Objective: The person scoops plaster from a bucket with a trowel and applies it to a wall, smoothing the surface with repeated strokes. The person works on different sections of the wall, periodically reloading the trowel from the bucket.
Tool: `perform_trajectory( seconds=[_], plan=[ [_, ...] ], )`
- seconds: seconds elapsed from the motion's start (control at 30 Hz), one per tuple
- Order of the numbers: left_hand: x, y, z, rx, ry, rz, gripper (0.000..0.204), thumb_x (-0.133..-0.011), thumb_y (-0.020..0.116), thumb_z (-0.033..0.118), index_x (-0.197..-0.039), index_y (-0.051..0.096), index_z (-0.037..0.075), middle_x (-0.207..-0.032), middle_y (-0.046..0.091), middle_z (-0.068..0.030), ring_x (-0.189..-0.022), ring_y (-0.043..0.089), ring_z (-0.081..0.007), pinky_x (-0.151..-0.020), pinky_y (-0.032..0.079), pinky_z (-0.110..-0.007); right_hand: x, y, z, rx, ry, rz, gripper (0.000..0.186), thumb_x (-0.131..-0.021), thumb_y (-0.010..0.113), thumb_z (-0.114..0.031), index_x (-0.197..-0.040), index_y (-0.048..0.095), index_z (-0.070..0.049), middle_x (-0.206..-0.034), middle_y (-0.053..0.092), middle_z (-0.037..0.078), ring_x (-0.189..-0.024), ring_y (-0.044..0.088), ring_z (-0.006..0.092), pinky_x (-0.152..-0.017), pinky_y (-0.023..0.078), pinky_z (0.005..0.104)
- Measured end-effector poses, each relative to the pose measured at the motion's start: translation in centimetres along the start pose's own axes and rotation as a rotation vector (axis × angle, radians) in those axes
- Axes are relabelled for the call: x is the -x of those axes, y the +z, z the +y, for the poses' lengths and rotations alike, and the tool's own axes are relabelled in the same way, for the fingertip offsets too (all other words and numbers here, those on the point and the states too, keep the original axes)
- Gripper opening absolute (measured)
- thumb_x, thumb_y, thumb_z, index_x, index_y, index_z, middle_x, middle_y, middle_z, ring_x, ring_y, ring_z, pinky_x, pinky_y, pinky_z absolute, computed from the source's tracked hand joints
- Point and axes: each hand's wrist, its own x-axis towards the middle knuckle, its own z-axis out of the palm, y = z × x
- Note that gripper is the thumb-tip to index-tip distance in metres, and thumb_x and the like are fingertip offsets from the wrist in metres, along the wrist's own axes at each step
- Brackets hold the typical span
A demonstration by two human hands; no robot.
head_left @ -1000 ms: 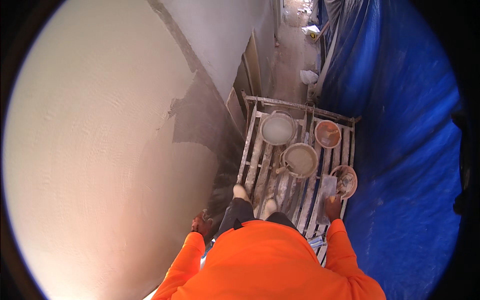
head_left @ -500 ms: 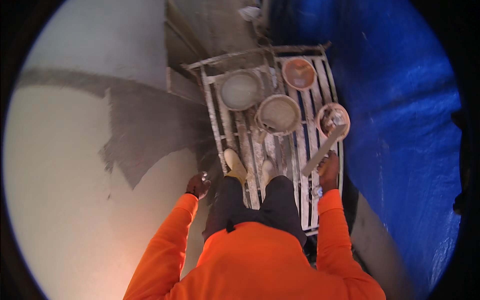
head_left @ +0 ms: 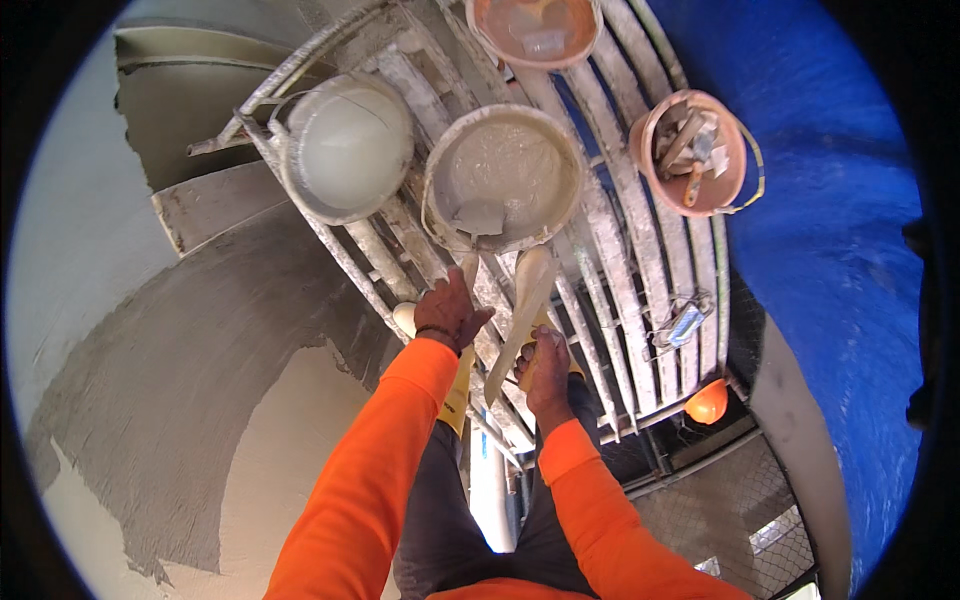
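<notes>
A grey-crusted bucket (head_left: 437, 195) of wet mortar stands in front of my feet. A small trowel (head_left: 480, 218) leans in it, its blade on the mortar and its pale handle over the near rim. My left hand (head_left: 453, 312) is at that handle, fingers curled at its end and thumb apart; the palm side is hidden. My right hand (head_left: 546, 372) is closed round the handle of a long, flat plastering trowel (head_left: 524, 300). Its mortar-smeared blade slants between my hands, its far end just below the bucket's rim.
Slatted scaffold planks (head_left: 625, 260) with gaps lie underfoot. A bucket of cloudy water (head_left: 350, 150), an orange tub (head_left: 537, 50) and a pink bucket of tools (head_left: 700, 150) stand around. A half-plastered wall (head_left: 290, 440) is on the left, a blue tarp (head_left: 810, 250) on the right, an orange helmet (head_left: 707, 402) below.
My left hand has moved from beside the wall to the small trowel's handle. My right hand has brought the plastering trowel inward from the right side. The view has come closer to the buckets.
</notes>
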Motion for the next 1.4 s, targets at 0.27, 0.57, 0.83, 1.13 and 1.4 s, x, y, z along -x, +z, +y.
perform_trajectory(
  seconds=[0.27,0.57,0.83,1.13,1.4],
  plan=[
    [-7.4,-1.7,0.2,-0.336,0.030,0.241,0.028,-0.095,0.057,0.017,-0.120,0.053,0.004,-0.108,0.072,-0.0257,-0.101,0.073,-0.0443,-0.089,0.058,-0.055,-2.8,-1.4,-2.0,-0.159,0.084,-0.047,0.031,-0.103,0.069,-0.043,-0.106,0.056,-0.015,-0.074,0.052,-0.001,-0.057,0.049,0.0116,-0.049,0.043,0.0302],
    [-8.9,-10.7,0.0,-0.099,0.152,0.231,0.039,-0.094,0.069,0.034,-0.112,0.056,0.002,-0.097,0.073,-0.0272,-0.095,0.071,-0.0475,-0.082,0.054,-0.056,-3.2,-0.9,-4.1,-0.162,0.156,-0.077,0.029,-0.104,0.067,-0.042,-0.105,0.056,-0.015,-0.073,0.052,-0.001,-0.057,0.049,0.0118,-0.050,0.043,0.0301],
    [-17.7,-2.4,2.9,0.036,0.243,0.184,0.045,-0.095,0.071,0.042,-0.105,0.064,-0.001,-0.094,0.072,-0.0270,-0.096,0.069,-0.0484,-0.081,0.054,-0.052,-3.8,-1.3,-4.9,-0.209,0.178,-0.038,0.031,-0.103,0.068,-0.044,-0.103,0.055,-0.016,-0.072,0.051,-0.001,-0.056,0.049,0.0119,-0.050,0.042,0.0293],
    [-16.7,0.0,-1.1,0.673,0.435,0.138,0.053,-0.089,0.078,0.046,-0.109,0.070,-0.003,-0.088,0.073,-0.0209,-0.081,0.071,-0.0261,-0.076,0.054,-0.041,-5.4,-1.5,-6.7,-0.269,0.039,-0.099,0.031,-0.104,0.058,-0.044,-0.105,0.056,-0.013,-0.084,0.057,0.001,-0.069,0.057,0.0143,-0.061,0.047,0.0307],
    [-12.5,1.4,-1.9,0.730,0.462,0.102,0.045,-0.093,0.078,0.044,-0.101,0.066,0.001,-0.081,0.068,-0.0113,-0.075,0.060,-0.0153,-0.069,0.052,-0.035,-9.2,-0.3,-8.6,-0.357,-0.132,-0.069,0.043,-0.103,0.052,-0.042,-0.124,0.063,-0.007,-0.111,0.068,0.007,-0.102,0.069,0.0209,-0.085,0.056,0.0358]
  ],
)
